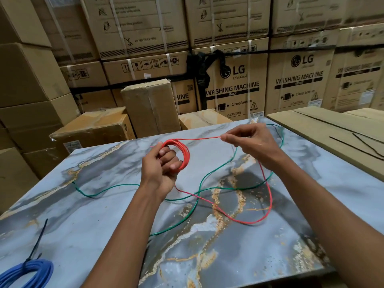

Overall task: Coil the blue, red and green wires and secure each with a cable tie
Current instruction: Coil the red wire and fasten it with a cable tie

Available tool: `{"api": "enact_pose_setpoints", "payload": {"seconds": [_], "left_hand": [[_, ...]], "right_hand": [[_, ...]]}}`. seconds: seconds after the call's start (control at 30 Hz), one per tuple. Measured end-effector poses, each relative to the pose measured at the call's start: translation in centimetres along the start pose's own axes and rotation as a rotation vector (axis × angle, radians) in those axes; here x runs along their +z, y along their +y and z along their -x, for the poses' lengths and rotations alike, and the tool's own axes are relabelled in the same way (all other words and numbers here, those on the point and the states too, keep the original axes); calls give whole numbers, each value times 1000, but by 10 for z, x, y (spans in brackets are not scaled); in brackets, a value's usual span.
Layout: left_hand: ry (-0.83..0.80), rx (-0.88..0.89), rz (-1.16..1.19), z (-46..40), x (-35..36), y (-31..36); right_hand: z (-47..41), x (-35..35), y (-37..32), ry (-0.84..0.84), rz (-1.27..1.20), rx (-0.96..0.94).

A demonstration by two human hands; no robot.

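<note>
The red wire (268, 196) is partly wound into a small round coil of several turns, held above the middle of the marble-patterned table (99, 215). The left hand (161, 165) grips that coil, its fingers curled through the ring and the thumb on the near side. From the top of the coil a taut strand runs right to the right hand (250, 140), whose fingertips pinch it, the other fingers curled in. Beyond that hand the loose red length drops to the tabletop, swings in a wide bend near the right side and comes back toward the left wrist.

The green wire (214, 173) lies uncoiled on the table, wandering from the left part across to the far right corner and crossing the red wire in front of the left forearm.

At the near left corner sits the blue wire (31, 271), already coiled, with a black cable tie (38, 240) around it, the tail pointing away from the person. Two more black cable ties (361, 145) lie on a flat cardboard box (311, 125) just beside the table's right edge. Stacked cartons (232, 84) printed with washing machine labels fill the background, with smaller brown boxes (147, 104) just behind the table.
</note>
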State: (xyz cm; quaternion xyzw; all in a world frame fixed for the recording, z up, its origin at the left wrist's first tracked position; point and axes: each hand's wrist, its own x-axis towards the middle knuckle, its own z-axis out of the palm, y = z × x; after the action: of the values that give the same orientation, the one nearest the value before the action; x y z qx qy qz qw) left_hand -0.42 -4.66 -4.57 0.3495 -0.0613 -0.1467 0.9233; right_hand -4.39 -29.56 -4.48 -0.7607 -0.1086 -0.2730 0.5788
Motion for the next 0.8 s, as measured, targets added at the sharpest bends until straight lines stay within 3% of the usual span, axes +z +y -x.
{"api": "enact_pose_setpoints", "payload": {"seconds": [0.2,0.3,0.37,0.43,0.53,0.63,0.8], "left_hand": [[131,56,73,-9,-14,6],[203,70,32,-12,-15,1],[255,96,-20,-13,-16,-1],[286,127,-71,-14,-16,-4],[284,157,-185,-16,-17,-8],[266,204,-329,-18,-18,-12],[217,259,-619,-17,-17,-22]], "right_hand": [[-1,-10,7,68,33,-18],[4,7,12,45,499,-211],[10,22,12,-105,775,-284],[18,39,7,-291,898,-285],[31,61,-7,-471,923,-347],[38,72,-14,-531,837,-391],[39,80,-9,-421,655,-443]]}}
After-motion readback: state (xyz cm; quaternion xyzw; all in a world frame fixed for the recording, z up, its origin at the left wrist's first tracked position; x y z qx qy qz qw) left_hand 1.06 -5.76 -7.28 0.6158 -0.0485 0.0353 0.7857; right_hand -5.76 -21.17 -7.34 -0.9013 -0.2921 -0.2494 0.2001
